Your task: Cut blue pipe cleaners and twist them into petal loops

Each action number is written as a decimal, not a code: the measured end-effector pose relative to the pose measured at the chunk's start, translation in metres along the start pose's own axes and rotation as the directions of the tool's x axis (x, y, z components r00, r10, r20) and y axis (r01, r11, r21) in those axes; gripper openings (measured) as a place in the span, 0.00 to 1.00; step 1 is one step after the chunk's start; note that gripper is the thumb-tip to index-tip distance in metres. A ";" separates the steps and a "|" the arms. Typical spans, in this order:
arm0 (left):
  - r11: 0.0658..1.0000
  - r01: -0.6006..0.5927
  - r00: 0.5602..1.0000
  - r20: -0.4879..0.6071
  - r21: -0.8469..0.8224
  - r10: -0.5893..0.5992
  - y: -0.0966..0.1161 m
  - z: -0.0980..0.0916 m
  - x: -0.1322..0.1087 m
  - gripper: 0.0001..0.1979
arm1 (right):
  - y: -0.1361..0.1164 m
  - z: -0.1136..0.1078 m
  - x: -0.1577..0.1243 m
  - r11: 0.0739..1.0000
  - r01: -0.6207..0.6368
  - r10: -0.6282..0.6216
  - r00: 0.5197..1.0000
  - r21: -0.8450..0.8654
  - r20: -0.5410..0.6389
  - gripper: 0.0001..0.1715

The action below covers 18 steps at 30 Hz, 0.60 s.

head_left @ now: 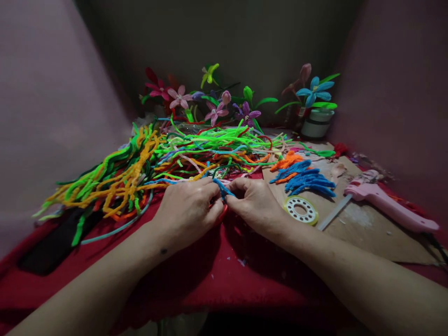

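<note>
My left hand (187, 210) and my right hand (254, 203) meet over the red cloth (210, 275), fingers curled and pinched together. Both hands pinch a short blue pipe cleaner (222, 188) that runs between their fingertips. Something red (221, 215) shows under my left fingers; I cannot make out what it is. A big heap of green, yellow, orange and red pipe cleaners (157, 158) lies just beyond my hands.
Bent blue pieces (308, 179) and orange pieces (287, 161) lie on a brown board (364, 233) at the right, with a white-and-yellow spool (301, 210), a pink glue gun (385, 203) and a metal strip (334, 212). Pipe-cleaner flowers (217, 100) and a white pot (317, 122) stand at the back.
</note>
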<state>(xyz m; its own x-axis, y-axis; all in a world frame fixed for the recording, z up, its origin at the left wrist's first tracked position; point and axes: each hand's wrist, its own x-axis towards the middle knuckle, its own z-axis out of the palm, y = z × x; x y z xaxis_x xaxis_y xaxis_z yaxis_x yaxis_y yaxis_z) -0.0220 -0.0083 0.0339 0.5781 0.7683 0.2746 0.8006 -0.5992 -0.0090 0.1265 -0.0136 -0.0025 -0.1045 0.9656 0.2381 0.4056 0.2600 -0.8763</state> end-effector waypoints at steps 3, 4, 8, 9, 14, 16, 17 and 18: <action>0.998 -0.017 1.000 0.008 0.055 0.016 0.002 0.002 0.000 0.11 | -0.002 0.000 -0.001 1.000 0.030 -0.030 0.999 -0.001 0.011 0.07; 0.997 -0.026 1.000 0.005 0.079 0.025 0.002 0.002 -0.001 0.10 | -0.003 -0.001 -0.001 1.000 0.027 -0.027 1.000 0.003 0.015 0.07; 0.978 -0.086 0.993 -0.063 0.188 0.099 0.001 0.007 -0.003 0.08 | -0.004 -0.003 0.001 0.986 -0.081 0.074 0.996 0.143 0.055 0.06; 0.975 -0.096 0.989 -0.096 0.201 0.117 0.000 0.009 -0.003 0.08 | -0.003 -0.003 0.001 0.976 -0.104 0.092 0.993 0.191 0.071 0.06; 0.961 -0.248 0.931 -0.242 0.125 0.272 -0.005 0.016 -0.003 0.06 | -0.004 -0.005 0.003 0.961 -0.150 0.135 0.988 0.233 0.078 0.04; 0.948 -0.307 0.912 -0.259 0.082 0.318 -0.007 0.016 -0.002 0.05 | -0.005 -0.007 0.003 0.936 -0.192 0.171 0.981 0.296 0.094 0.04; 0.946 -0.319 0.910 -0.258 0.063 0.325 -0.009 0.015 -0.001 0.05 | -0.006 -0.008 0.003 0.916 -0.214 0.186 0.976 0.338 0.114 0.03; 0.944 -0.326 0.911 -0.252 0.050 0.328 -0.009 0.015 -0.001 0.06 | -0.006 -0.009 0.003 0.897 -0.240 0.201 0.969 0.372 0.141 0.03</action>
<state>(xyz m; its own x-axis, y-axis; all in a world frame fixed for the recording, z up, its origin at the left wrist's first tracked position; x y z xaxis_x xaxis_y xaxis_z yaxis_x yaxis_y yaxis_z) -0.0275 0.0003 0.0198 0.7492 0.4465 0.4892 0.5751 -0.8050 -0.1460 0.1318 -0.0121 0.0076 -0.1482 0.9889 -0.0043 0.0513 0.0033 -0.9987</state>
